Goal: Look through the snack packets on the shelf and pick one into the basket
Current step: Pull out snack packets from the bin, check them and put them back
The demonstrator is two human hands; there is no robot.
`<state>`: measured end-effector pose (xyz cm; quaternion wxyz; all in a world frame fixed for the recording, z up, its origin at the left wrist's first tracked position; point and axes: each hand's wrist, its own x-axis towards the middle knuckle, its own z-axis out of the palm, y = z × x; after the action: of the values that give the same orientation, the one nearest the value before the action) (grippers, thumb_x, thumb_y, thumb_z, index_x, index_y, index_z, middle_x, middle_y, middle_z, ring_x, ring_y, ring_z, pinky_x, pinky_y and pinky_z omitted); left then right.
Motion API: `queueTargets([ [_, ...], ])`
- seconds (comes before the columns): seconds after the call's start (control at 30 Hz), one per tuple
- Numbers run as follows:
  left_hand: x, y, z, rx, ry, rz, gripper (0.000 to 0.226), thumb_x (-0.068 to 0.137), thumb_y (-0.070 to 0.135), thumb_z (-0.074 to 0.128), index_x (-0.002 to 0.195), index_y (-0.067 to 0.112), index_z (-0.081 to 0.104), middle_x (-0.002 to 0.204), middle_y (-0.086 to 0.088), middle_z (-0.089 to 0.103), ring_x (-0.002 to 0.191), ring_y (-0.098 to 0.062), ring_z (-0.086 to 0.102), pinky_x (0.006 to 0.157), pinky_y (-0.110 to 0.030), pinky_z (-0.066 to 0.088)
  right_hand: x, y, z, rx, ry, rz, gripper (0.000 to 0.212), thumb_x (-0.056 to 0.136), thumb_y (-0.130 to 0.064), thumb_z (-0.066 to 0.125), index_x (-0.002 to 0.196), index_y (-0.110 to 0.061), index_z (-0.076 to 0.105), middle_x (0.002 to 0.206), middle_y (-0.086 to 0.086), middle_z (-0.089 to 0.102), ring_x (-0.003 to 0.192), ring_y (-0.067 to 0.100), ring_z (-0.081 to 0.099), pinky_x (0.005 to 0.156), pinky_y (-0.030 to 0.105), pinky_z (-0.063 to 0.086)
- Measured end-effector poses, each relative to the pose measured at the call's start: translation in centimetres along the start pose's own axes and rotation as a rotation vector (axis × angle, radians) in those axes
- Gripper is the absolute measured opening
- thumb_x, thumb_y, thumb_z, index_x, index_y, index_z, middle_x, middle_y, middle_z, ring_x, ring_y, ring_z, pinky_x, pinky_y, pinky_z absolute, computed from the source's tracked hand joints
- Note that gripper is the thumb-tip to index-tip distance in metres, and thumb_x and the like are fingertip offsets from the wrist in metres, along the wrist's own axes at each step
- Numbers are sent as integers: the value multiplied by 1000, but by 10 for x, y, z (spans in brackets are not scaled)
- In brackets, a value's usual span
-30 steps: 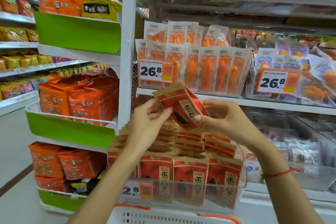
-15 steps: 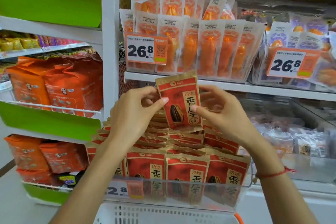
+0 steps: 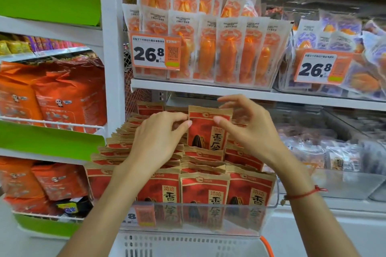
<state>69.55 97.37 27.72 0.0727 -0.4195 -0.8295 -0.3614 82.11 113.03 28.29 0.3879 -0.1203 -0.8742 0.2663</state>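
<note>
Red paper seed packets [image 3: 209, 129] edged tan, with gold label and black lettering; orange-and-white price tags [image 3: 155, 51] above; lime-green shelf fronts [image 3: 50, 140] left; near white plastic basket [image 3: 188, 245], orange-handled.

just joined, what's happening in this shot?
A person is browsing a clear bin of red sunflower seed packets on a store shelf. Both hands are on one upright packet at the back of the stack: the left hand pinches its left edge, the right hand touches its right side and top. The packet sits among the others, not lifted clear. The white basket waits below, and nothing shows in the part in view.
</note>
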Motion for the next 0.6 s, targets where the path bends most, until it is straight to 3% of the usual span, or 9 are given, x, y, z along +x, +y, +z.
queueTargets([
  [0.07, 0, 2, -1, -30, -13, 30, 35, 98, 43, 47, 130, 34, 60, 124, 12, 65, 120, -13, 57, 100, -39, 46, 1, -5, 1, -11, 62, -51, 13, 85, -34, 71, 97, -32, 70, 88, -18, 70, 84, 2, 64, 78, 30, 54],
  [0.13, 0, 3, -4, -34, -20, 72, 37, 100, 40, 44, 137, 38, 51, 130, 17, 59, 124, -8, 51, 101, -36, 44, 1, -4, 5, -144, -39, -23, 4, 85, -34, 72, 89, -33, 73, 83, -18, 71, 83, 0, 65, 78, 35, 56],
  [0.2, -2, 6, -10, 11, -63, 121, 38, 102, 38, 41, 140, 43, 42, 132, 22, 50, 129, -4, 42, 97, -30, 37, -1, -2, 10, -277, -162, 29, 5, 85, -37, 72, 88, -34, 75, 85, -15, 72, 84, 1, 63, 77, 37, 56],
  [0.27, -4, 6, -14, 77, -146, 158, 37, 103, 35, 37, 138, 45, 42, 124, 27, 42, 130, 1, 34, 93, -26, 33, -2, -1, 12, -304, -184, 47, 7, 85, -37, 71, 90, -34, 75, 92, -13, 70, 88, 4, 61, 76, 37, 55],
  [0.4, -5, -2, -11, 187, -281, 201, 40, 104, 25, 34, 139, 42, 43, 143, 25, 42, 135, 0, 27, 110, -32, 29, 1, -7, 0, -351, -149, 96, 3, 84, -39, 72, 86, -39, 75, 87, -14, 66, 84, 7, 58, 70, 31, 49],
  [0.47, -3, -5, -7, 209, -293, 186, 41, 103, 25, 33, 138, 43, 45, 143, 23, 42, 133, 0, 28, 110, -33, 26, 1, -8, -1, -393, -186, 136, 2, 83, -39, 73, 84, -38, 75, 80, -16, 66, 76, 5, 56, 64, 27, 44],
  [0.6, -4, -2, 1, 261, -319, 178, 41, 102, 30, 30, 137, 42, 48, 143, 19, 44, 130, -1, 29, 111, -32, 23, -1, -6, 7, -472, -277, 177, 7, 85, -38, 72, 89, -36, 77, 87, -13, 69, 75, 5, 54, 62, 25, 41],
])
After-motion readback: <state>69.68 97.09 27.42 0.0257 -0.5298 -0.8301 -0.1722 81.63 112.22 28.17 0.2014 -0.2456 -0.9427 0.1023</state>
